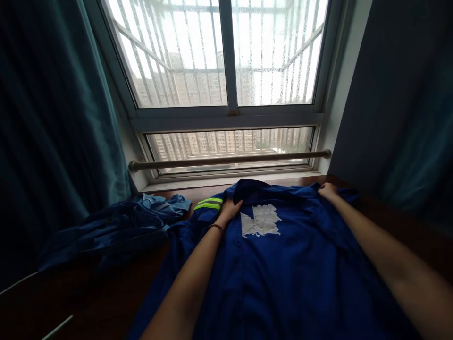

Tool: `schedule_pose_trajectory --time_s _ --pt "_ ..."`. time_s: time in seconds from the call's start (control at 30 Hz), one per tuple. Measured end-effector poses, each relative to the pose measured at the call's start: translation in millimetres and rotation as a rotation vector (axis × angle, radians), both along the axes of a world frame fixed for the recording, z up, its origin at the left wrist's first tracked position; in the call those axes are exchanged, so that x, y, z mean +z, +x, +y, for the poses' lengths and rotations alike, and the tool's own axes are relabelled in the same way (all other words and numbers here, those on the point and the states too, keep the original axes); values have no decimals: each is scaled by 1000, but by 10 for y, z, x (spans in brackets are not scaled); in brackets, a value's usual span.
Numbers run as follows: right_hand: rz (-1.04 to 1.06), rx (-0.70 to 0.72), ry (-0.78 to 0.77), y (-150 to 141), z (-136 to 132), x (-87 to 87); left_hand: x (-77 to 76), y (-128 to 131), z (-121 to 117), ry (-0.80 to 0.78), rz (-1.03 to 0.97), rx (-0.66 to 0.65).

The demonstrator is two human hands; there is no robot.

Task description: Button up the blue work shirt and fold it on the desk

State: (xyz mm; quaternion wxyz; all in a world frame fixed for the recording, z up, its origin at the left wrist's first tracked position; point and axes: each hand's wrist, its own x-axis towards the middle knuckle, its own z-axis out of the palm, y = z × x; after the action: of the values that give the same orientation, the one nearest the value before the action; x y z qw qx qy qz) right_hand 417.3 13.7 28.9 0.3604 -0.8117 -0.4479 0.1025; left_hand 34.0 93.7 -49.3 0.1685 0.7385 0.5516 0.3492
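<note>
A blue work jacket (283, 274) lies spread out in front of me, its collar end toward the window. Yellow-green and grey reflective stripes (208, 203) mark its sleeve on the left. A ragged greyish-white patch (264, 221) shows on the fabric between my hands. My left hand (229, 211) grips the jacket beside the collar; its thumb points right, and the other fingers are partly hidden. Over at the far right shoulder, my right hand (327, 191) is closed on the cloth in a pinch.
Crumpled blue clothing (141, 222) lies to the left on the dark brown wooden surface (81, 302). Ahead is a window (230, 61) with a horizontal rail (226, 161) across its lower pane. Teal curtains (102, 118) hang at the left. A thin white cord (58, 327) shows at lower left.
</note>
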Motion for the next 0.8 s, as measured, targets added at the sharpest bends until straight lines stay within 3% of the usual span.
schedule_pose_trajectory --time_s 0.1,0.17,0.23,0.27,0.33,0.37,0.43,0.57,0.63,0.7,0.8 --pt "141 190 26 -431 57 326 -43 33 133 -31 -32 31" --pt "257 395 48 -819 -58 519 -50 38 183 -33 -53 21" --pt "569 959 18 -1217 -274 652 -36 23 199 -19 -93 -4" --pt "640 1189 -96 -1394 -393 690 -22 9 195 -6 -115 -19" --pt "656 1483 -305 -1666 -595 707 15 -25 167 31 -170 -54" --pt "609 1537 -384 -1753 -666 688 33 -42 148 47 -195 -70" --pt "416 1459 -450 -1839 -754 607 62 -68 105 65 -224 -92" --pt "-314 1063 -479 -1808 -994 389 61 -77 37 27 -158 -98" --pt "-602 987 -555 -1776 -1263 302 36 -70 20 5 -94 -85" --pt "-711 973 -648 -1755 -1608 232 3 -62 13 -2 -31 -72" --pt "-718 949 -776 -1716 -2108 142 -54 -51 16 0 52 -76"
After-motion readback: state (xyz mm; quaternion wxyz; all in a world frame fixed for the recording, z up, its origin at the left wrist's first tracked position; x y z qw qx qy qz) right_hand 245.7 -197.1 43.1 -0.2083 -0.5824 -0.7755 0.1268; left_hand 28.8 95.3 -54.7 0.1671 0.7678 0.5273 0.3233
